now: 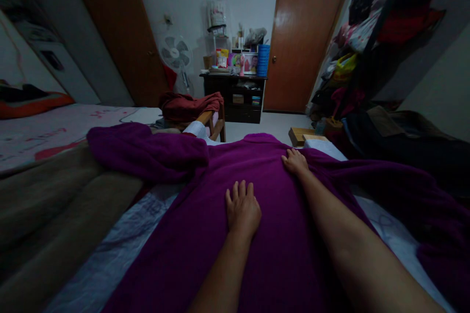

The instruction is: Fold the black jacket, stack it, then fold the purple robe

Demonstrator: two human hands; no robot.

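Observation:
A long purple garment (282,254) lies spread out over a pale patterned sheet (128,234), with its collar at the far end and a sleeve reaching out to each side. My left hand (243,209) rests flat on the middle of the garment, fingers apart and pointing away from me. Farther off and to the right, my right hand (295,161) lies on the cloth near the right shoulder, below the collar. Its fingers are somewhat spread, and nothing shows in either hand.
Brown blankets (66,205) lie on the left. A reddish cloth (191,106) hangs over a wooden frame beyond the left sleeve. Dark clothes (404,142) are piled at the right. Farther back stand a white fan (176,54) and a dark cabinet (235,107).

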